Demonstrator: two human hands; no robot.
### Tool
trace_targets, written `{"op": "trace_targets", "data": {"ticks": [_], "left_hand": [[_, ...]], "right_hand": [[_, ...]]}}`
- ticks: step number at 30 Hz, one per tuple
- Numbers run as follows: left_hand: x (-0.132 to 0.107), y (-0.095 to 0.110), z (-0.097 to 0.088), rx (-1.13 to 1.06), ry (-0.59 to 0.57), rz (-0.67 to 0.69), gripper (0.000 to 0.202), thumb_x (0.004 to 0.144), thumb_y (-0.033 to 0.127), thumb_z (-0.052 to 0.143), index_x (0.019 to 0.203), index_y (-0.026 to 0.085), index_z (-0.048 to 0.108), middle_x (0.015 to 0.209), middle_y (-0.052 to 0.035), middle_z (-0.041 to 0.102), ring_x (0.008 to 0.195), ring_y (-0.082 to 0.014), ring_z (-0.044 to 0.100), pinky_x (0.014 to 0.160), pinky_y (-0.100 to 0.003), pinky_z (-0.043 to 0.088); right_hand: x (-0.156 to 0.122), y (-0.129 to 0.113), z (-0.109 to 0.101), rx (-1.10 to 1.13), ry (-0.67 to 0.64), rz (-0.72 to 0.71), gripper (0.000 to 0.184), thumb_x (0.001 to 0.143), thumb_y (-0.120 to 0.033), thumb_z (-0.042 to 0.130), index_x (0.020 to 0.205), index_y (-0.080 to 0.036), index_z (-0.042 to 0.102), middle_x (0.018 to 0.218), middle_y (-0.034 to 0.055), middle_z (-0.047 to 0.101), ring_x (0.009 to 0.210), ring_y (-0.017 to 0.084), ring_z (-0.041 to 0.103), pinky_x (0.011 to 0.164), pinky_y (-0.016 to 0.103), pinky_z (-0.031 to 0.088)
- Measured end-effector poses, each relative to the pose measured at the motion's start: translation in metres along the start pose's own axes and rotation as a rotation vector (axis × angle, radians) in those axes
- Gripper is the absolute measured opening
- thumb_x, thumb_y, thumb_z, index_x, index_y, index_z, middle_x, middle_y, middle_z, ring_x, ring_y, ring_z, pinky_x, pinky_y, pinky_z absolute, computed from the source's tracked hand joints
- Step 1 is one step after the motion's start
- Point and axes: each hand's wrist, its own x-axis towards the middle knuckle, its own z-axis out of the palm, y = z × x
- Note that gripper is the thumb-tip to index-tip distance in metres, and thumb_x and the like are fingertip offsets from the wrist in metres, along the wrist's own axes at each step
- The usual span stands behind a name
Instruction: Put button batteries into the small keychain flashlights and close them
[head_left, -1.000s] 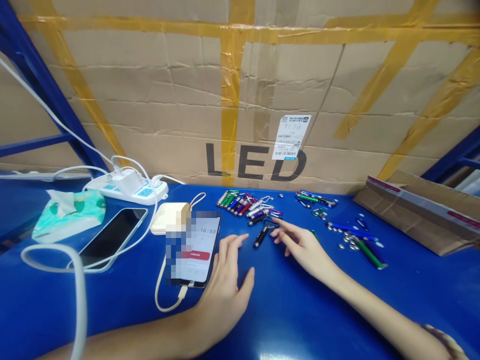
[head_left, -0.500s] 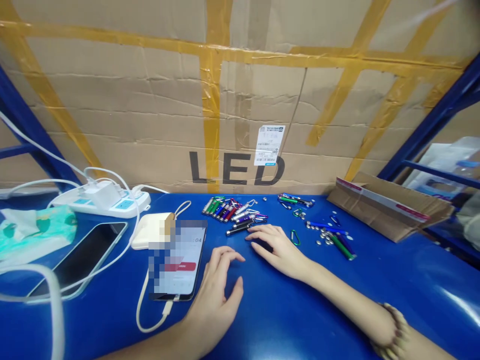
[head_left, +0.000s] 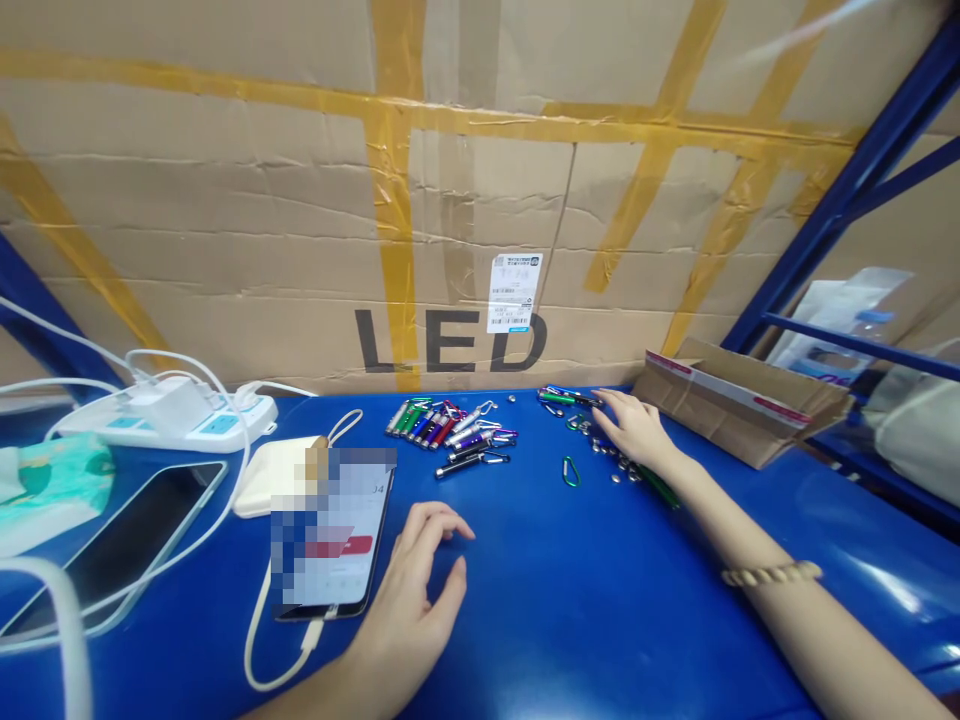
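Note:
My left hand [head_left: 420, 575] rests flat on the blue table [head_left: 570, 610] with its fingers spread, just right of a lit phone [head_left: 334, 545] on a cable. My right hand [head_left: 636, 428] reaches far right with fingers stretched over a scatter of small silver button cells [head_left: 616, 462] and loose keychain-light parts [head_left: 566, 397]. A row of several small coloured keychain flashlights [head_left: 442, 425] lies in the middle, with one black flashlight [head_left: 459, 464] at its near edge. A green carabiner [head_left: 571, 471] lies between the row and my right hand.
A big taped cardboard box marked LED [head_left: 450, 200] walls the back. An open flat carton [head_left: 739, 405] sits at right. At left are a white power strip [head_left: 172, 420], a cream power bank [head_left: 281, 475], a dark phone [head_left: 112, 545], a tissue pack [head_left: 45, 480] and white cables.
My right hand left the black flashlight beside the row and moved right to the pile of cells and parts. The left hand stayed put. The view turned to the right.

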Motion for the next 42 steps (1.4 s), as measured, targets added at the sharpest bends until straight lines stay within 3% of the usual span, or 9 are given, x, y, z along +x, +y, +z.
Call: {"op": "trace_targets", "data": {"ticks": [4,10,15,19,22,29,36,39,42], "left_hand": [[0.000,-0.001,0.000,0.009,0.004,0.022,0.019,0.085,0.012,0.035,0.096,0.024,0.047,0.107,-0.0067,0.048,0.101,-0.0211,0.050,0.060,-0.025,0.045],[0.001,0.000,0.001,0.024,0.017,0.047,0.020,0.085,0.011,0.036,0.095,0.023,0.047,0.105,-0.0052,0.048,0.099,-0.0196,0.050,0.079,-0.031,0.044],[0.000,0.002,0.001,-0.002,-0.005,0.015,0.021,0.084,0.011,0.036,0.095,0.024,0.047,0.105,-0.0061,0.048,0.095,-0.0204,0.051,0.065,-0.028,0.045],[0.000,0.002,0.001,-0.001,0.006,0.024,0.020,0.084,0.010,0.036,0.094,0.023,0.048,0.104,-0.0061,0.048,0.095,-0.0202,0.050,0.066,-0.027,0.046],[0.001,0.002,0.001,0.003,0.017,0.035,0.021,0.083,0.010,0.036,0.094,0.023,0.048,0.103,-0.0059,0.049,0.094,-0.0199,0.050,0.070,-0.029,0.046],[0.002,0.002,0.001,-0.005,0.053,0.041,0.020,0.081,0.008,0.039,0.091,0.023,0.050,0.098,-0.0048,0.052,0.091,-0.0192,0.052,0.076,-0.031,0.045],[0.002,0.001,0.001,-0.077,0.062,-0.014,0.029,0.084,0.014,0.044,0.108,0.025,0.055,0.094,-0.0038,0.057,0.090,-0.0185,0.054,0.075,-0.029,0.046],[0.002,0.002,0.001,-0.111,0.069,-0.041,0.028,0.085,0.016,0.045,0.108,0.025,0.057,0.093,-0.0037,0.058,0.088,-0.0182,0.055,0.070,-0.027,0.046],[0.002,0.003,0.000,-0.130,0.071,-0.071,0.029,0.086,0.021,0.046,0.113,0.024,0.056,0.093,-0.0038,0.060,0.085,-0.0178,0.055,0.074,-0.029,0.045]], "right_hand": [[0.005,0.015,0.015,-0.018,-0.075,-0.004,0.038,0.086,-0.036,0.042,0.116,-0.021,0.059,0.124,0.0106,0.059,0.115,0.030,0.051,0.090,0.050,0.041],[0.007,0.018,0.015,-0.013,-0.082,-0.053,0.034,0.087,-0.044,0.044,0.092,-0.024,0.070,0.102,0.0065,0.068,0.105,0.026,0.057,0.084,0.039,0.045],[0.006,0.008,0.018,-0.003,-0.054,-0.054,0.042,0.087,-0.045,0.043,0.120,-0.025,0.059,0.121,0.0087,0.060,0.112,0.030,0.053,0.085,0.048,0.042],[0.006,-0.001,0.016,0.035,-0.083,-0.109,0.028,0.086,-0.037,0.046,0.097,-0.028,0.070,0.113,0.0018,0.066,0.109,0.025,0.056,0.088,0.042,0.042],[0.007,-0.002,0.011,0.055,-0.072,-0.083,0.024,0.082,-0.031,0.050,0.084,-0.025,0.073,0.098,0.0012,0.071,0.096,0.023,0.063,0.080,0.035,0.046],[0.002,-0.006,0.001,0.131,0.031,0.070,0.015,0.069,-0.026,0.059,0.077,-0.022,0.072,0.078,0.0026,0.072,0.075,0.024,0.066,0.060,0.030,0.048],[-0.008,-0.047,-0.016,0.394,0.117,-0.005,0.027,0.074,-0.041,0.057,0.087,-0.021,0.070,0.090,0.0060,0.071,0.081,0.024,0.065,0.075,0.035,0.049],[-0.016,-0.071,-0.021,0.523,0.059,-0.030,0.039,0.076,-0.052,0.056,0.092,-0.019,0.071,0.086,0.0065,0.072,0.077,0.024,0.066,0.071,0.034,0.051],[-0.026,-0.095,-0.028,0.715,-0.106,-0.006,0.050,0.077,-0.058,0.054,0.099,-0.016,0.070,0.078,0.0064,0.072,0.072,0.021,0.067,0.067,0.032,0.052]]}}
